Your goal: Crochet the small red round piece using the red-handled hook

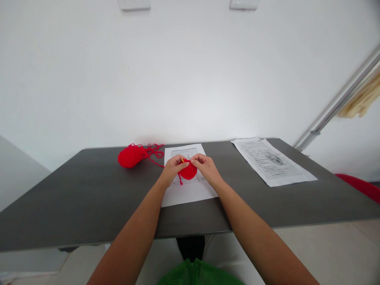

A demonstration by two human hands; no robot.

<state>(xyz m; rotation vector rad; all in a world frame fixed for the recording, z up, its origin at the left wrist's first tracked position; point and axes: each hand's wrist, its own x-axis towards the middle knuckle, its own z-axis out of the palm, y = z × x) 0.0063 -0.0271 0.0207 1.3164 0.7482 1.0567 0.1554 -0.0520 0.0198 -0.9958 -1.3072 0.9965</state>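
My left hand (173,168) and my right hand (206,166) meet over a white printed sheet (190,190) on the dark table (89,198). Between them is a small round red crocheted piece (188,172). My left hand pinches its upper edge, fingers closed. My right hand, fingers closed, holds a thin yellow crochet hook (183,160) whose tip shows at the piece's top. A red strand runs from the piece left to a red yarn ball (130,156) near the table's back edge, with loose loops (154,149) beside it.
A second printed sheet (273,160) lies at the table's back right. A white wall rises right behind the table. A slanted metal pole (338,111) and a red object (360,186) are at the right. Green mesh fabric (196,273) lies on my lap.
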